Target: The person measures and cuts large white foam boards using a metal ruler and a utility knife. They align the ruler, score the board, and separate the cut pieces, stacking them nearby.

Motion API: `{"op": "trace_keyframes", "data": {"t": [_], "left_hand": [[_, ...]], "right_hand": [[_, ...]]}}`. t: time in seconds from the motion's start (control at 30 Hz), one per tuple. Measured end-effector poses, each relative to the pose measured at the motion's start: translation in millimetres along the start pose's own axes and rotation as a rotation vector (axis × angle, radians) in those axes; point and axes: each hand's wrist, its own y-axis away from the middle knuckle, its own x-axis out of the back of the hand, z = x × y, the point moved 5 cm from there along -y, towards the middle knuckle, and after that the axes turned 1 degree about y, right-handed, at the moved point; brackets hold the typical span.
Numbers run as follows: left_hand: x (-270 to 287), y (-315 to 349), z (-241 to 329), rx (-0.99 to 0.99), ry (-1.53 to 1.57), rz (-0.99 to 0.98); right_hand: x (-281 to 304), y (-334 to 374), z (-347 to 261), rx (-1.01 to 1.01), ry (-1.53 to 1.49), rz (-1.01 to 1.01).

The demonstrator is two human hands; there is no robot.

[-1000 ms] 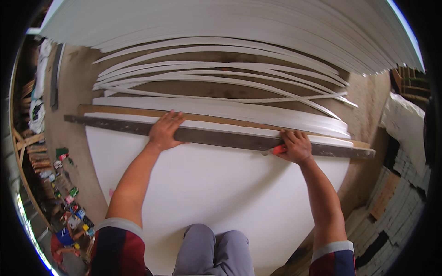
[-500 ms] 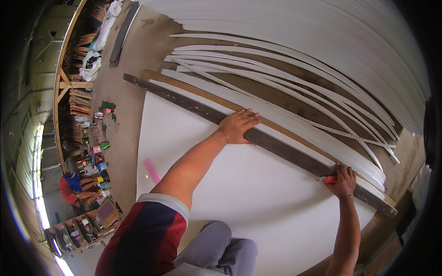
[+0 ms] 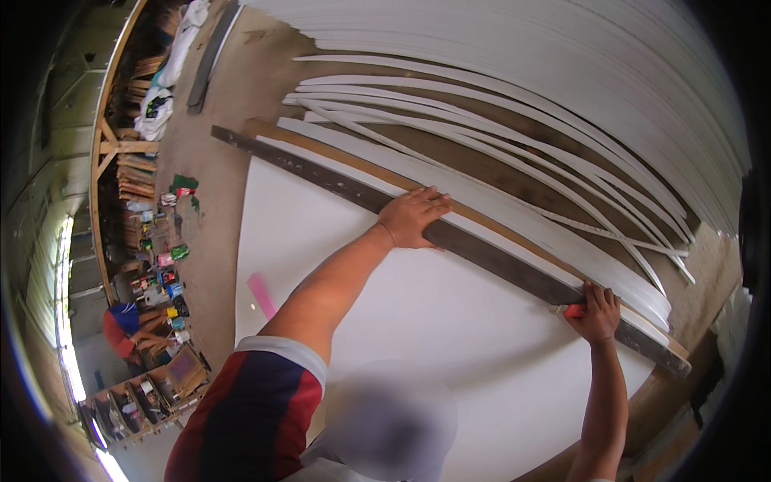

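A long dark straightedge bar (image 3: 514, 269) lies diagonally over a large white sheet (image 3: 321, 305). My left hand (image 3: 414, 217) rests flat across the bar near its middle, fingers stretched out toward the far side. Farther right, my right hand (image 3: 601, 315) is closed around a red utility knife (image 3: 573, 311). The knife's tip points left, close against the near edge of the bar. Most of its handle is hidden by my fingers. A brown strip (image 3: 385, 173) runs along the far side of the bar.
Several thin white strips (image 3: 482, 120) lie loosely on the floor beyond the sheet, before a large white stack (image 3: 514, 32). A pink strip (image 3: 261, 294) lies on the sheet. At left, a person (image 3: 124, 329) bends near cans, bottles and a wooden rack (image 3: 132, 406).
Both hands, the bar and the knife keep nearly the same places. The whole view has shifted very slightly to the left. My lap at the bottom is now blurred.
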Motion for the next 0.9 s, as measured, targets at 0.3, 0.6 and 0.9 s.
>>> {"op": "trace_keyframes", "data": {"t": [0.3,0.6,0.9], "left_hand": [[11,-15,-1,0.393,0.055,0.038],[12,-14,-1,0.399,-0.059,0.036],[12,-16,-5,0.385,-0.009,0.047]], "right_hand": [[7,-11,-4,-0.011,-0.011,0.027],[19,-21,-6,-0.018,-0.084,-0.027],[-11,-94,-106,-0.451,-0.145,0.114]]}}
